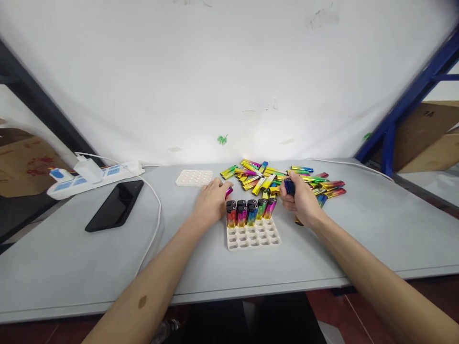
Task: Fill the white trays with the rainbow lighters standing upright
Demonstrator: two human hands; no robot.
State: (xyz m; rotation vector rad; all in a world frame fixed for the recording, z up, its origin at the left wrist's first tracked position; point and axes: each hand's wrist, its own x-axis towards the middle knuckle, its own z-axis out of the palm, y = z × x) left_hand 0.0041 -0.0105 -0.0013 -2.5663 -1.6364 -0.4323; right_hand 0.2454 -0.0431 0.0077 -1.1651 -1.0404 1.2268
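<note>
Lighter (pixel 289 187) inside right grip (pixel 301 197), right of tray (pixel 254 247).

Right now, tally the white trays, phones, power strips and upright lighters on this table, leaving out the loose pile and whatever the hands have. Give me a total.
White trays, one near tray and one far tray: 2
Phone: 1
Power strip: 1
Upright lighters in the near tray: 8
Total: 12

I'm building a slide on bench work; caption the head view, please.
Left hand and right hand flank a white slotted tray holding upright lighters, with more metallic rainbow lighters heaped behind.
</note>
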